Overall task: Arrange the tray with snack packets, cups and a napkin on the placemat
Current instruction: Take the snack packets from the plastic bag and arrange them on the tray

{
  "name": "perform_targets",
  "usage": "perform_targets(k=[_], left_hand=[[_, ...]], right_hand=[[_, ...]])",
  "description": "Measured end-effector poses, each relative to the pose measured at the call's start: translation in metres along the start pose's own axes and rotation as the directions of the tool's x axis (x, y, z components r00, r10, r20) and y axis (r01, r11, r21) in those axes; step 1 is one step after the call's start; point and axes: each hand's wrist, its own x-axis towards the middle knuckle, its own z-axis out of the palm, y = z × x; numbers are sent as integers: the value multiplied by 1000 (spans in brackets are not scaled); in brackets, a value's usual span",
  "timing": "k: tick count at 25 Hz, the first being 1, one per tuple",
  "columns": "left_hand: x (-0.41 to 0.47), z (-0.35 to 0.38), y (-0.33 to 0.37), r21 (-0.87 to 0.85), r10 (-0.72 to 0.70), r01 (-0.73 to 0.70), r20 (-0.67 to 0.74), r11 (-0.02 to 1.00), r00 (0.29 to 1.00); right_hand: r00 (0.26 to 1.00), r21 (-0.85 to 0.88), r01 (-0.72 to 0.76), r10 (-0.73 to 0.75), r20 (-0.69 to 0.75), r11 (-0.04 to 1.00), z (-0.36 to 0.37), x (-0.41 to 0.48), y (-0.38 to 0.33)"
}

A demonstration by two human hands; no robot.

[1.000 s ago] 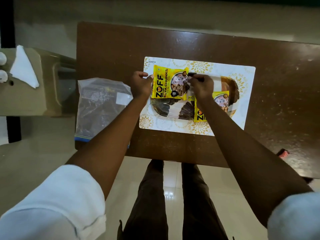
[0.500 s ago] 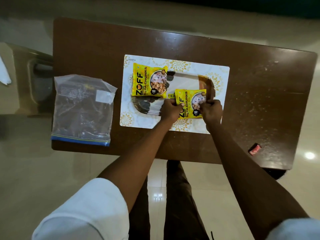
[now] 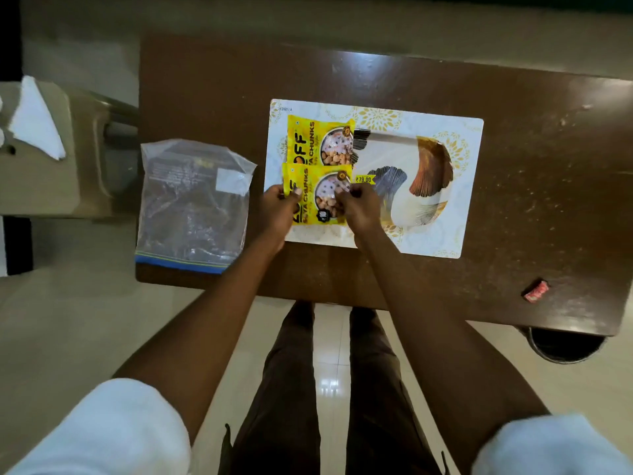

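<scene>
Second packet [image 3: 322,197] moved left below first packet [image 3: 318,138], freeing tray [image 3: 394,156]. We find left hand [image 3: 277,214] and right hand [image 3: 359,209] pinching it.

Your tally: two snack packets [image 3: 308,138] [image 3: 308,178], one tray [image 3: 394,156], one placemat [image 3: 469,200]; beyond your left hand [image 3: 277,212], one bag [image 3: 191,200], one napkin [image 3: 34,125].
</scene>
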Motion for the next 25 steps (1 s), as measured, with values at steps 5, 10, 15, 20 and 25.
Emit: perform_targets(k=[5,10,15,20,25], left_hand=[[28,-15,15,90,1,1,-23,996,1000],[23,-19,16,128,63,-65,21,990,998],[9,-18,4,150,137,-139,23,979,990],[-1,-7,9,251,228,-208,-54,946,972],[3,-10,9,258,247,-222,-70,940,966]], right_hand=[[999,-72,-49,49,-5,996,17,15,-7],[998,-53,-61,62,19,997,15,16,-8],[997,-89,-44,38,-71,995,15,11,5],[988,-155,-17,-8,-155,988,0,14,16],[994,-205,33,-54,-99,978,2,20,16]])
